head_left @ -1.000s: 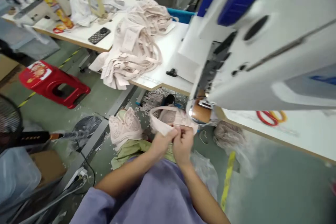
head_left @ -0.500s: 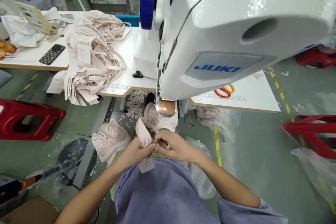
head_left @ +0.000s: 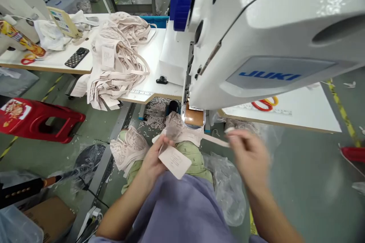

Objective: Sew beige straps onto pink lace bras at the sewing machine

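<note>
My left hand (head_left: pixel 155 159) is closed on a pale pink lace bra piece (head_left: pixel 182 131) at the end that carries a white paper tag (head_left: pixel 175 162). My right hand (head_left: pixel 248 153) is blurred by motion at the right; its fingers pinch the end of a pink strap (head_left: pixel 215 140) that stretches back to the garment. Both hands sit over my lap, just below the needle area (head_left: pixel 194 117) of the white JUKI sewing machine (head_left: pixel 256 41). A second lace bra cup (head_left: pixel 128 152) lies on my left knee.
A heap of pink bras and straps (head_left: pixel 116 60) covers the table's left part (head_left: pixel 154 87), with a phone (head_left: pixel 76 57) and red scissors (head_left: pixel 264 104) nearby. A red stool (head_left: pixel 40 119) stands on the floor at left. Plastic bags (head_left: pixel 228 186) lie by my knees.
The hands were together on the strap; now my right hand has swung out to the right, drawing the strap taut. The tag hangs free below my left hand.
</note>
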### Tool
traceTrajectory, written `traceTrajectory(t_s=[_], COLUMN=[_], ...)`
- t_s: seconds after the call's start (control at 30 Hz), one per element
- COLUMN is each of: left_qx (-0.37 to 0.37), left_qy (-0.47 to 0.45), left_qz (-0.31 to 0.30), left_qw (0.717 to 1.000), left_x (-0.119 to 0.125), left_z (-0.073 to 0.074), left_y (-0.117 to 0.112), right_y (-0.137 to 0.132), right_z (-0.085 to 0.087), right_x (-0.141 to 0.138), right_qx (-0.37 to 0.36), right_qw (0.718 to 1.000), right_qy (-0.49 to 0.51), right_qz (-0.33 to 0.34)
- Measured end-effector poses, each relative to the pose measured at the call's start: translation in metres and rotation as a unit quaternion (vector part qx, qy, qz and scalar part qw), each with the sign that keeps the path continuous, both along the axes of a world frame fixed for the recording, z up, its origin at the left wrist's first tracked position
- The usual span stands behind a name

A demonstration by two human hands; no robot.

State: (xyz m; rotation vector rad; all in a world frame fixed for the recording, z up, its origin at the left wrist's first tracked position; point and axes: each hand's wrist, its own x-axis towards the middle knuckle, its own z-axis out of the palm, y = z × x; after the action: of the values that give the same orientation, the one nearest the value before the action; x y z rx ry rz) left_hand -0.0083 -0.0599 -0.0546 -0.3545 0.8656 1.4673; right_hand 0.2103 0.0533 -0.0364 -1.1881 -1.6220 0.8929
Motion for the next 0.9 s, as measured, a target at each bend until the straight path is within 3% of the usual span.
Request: traceTrajectory(t_s=[0.07, 0.17, 0.27, 0.5, 0.67, 0.8, 0.9], left_qx=[0.002, 0.010, 0.031, 0.041, 0.049, 0.109, 0.127], left_qy=[0.033, 0.156, 0.250, 0.353, 0.488, 0.578, 0.596], left_qz=[-0.021, -0.030, -0.035, -0.063, -0.134, -0.137, -0.148], left_qw=[0.999, 0.987, 0.967, 0.933, 0.861, 0.797, 0.779], left_x=[0.017, 0.028, 0.026, 0.028, 0.021, 0.014, 0.011], left_z=[0.003, 0.006, 0.009, 0.010, 0.013, 0.018, 0.018], left_y=[0.002, 0.002, 0.002, -0.002, -0.005, -0.006, -0.005], right_y=[-0.022, -0.042, -0.045, -0.038, -0.029, -0.018, -0.012], right_z=[-0.005, -0.009, -0.009, -0.018, -0.013, 0.002, 0.011], right_x=[-0.021, -0.050, -0.066, -0.072, -0.065, -0.059, -0.058], right_qx=[0.026, 0.104, 0.124, 0.090, 0.030, 0.003, -0.021], right_qw=[0.986, 0.964, 0.964, 0.972, 0.967, 0.947, 0.933], right_qy=[-0.086, -0.089, -0.084, -0.087, -0.094, -0.095, -0.091], right_qz=[0.143, 0.226, 0.221, 0.197, 0.236, 0.307, 0.346])
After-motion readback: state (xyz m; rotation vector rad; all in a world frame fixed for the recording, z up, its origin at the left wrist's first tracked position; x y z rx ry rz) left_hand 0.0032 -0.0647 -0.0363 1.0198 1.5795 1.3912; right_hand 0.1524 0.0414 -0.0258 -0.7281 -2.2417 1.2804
